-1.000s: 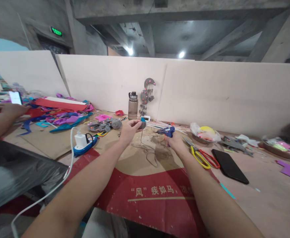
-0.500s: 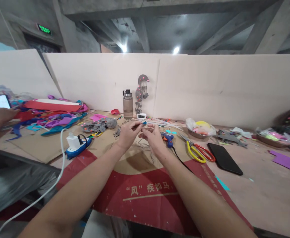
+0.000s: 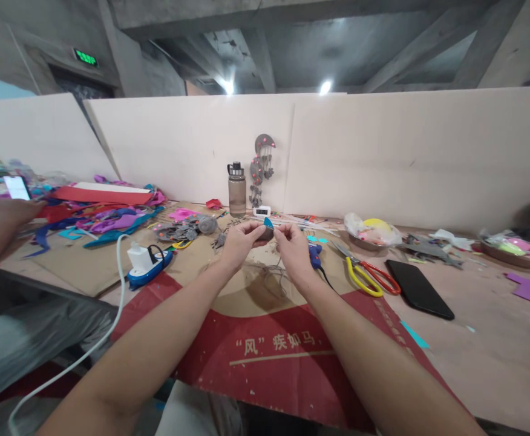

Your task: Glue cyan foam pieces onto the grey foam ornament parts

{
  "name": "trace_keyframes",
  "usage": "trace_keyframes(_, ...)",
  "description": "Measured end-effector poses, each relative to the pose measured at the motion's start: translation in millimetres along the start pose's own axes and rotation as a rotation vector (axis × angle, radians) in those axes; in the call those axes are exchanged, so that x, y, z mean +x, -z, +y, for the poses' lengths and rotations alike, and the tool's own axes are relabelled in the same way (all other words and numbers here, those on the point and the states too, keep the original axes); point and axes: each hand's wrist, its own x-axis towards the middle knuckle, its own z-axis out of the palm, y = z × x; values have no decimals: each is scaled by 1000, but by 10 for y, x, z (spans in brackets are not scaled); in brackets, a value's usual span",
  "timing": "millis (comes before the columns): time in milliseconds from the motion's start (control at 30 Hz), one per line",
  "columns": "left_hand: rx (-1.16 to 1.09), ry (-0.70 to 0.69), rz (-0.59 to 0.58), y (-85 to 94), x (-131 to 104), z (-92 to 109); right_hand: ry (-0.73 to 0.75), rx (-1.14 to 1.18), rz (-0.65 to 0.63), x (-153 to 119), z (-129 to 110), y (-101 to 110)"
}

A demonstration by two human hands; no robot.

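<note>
My left hand [image 3: 241, 244] pinches a small dark grey piece [image 3: 265, 235], which looks like felt. A small teal piece [image 3: 268, 223] stands up against its upper side, between both hands. My right hand [image 3: 293, 249] has thumb and fingers closed at the right edge of these pieces; exactly what its tips grip is partly hidden. Thin grey string [image 3: 278, 275] trails on the cardboard below. Just right of my right hand lies a blue glue gun [image 3: 314, 255], partly covered by it.
Scissors [image 3: 363, 272] and a black phone [image 3: 419, 289] lie at the right. A power strip [image 3: 150, 272] with a white cable sits left. A water bottle [image 3: 236, 191] stands behind. Another person's hand [image 3: 13, 212] is far left, near a lit phone [image 3: 17, 188].
My hands have turned the pieces, so the grey piece and more of the teal one now show. My right hand has shifted slightly right. The whole view has swung a little left.
</note>
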Motion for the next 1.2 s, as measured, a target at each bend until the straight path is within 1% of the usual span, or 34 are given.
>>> trace_keyframes(100, -4, 3, -8, -6, -3, 4, 8, -16, 16, -10, -15, 13)
trace_keyframes(233, 5, 6, -21, -11, -7, 13, 16, -24, 2, -15, -55, 26)
trace_keyframes(467, 16, -5, -42, -1, -6, 3, -23, -2, -22, -19, -98, 35)
trace_keyframes(633, 32, -2, -73, 7, -10, -6, -27, -3, -7, -2, -72, 39)
trace_keyframes(833, 34, 12, -96, -3, -21, 41, -48, 24, -17, 27, -30, 53)
trace_keyframes(1000, 45, 13, -75, -6, -25, 48, -38, 4, -78, 0, -106, 92)
trace_keyframes(1100, 54, 12, -57, -6, -19, 30, -33, -15, -85, -16, -136, 106)
trace_keyframes(1200, 57, 10, -47, -7, -11, 15, -35, -4, -88, -8, -114, 107)
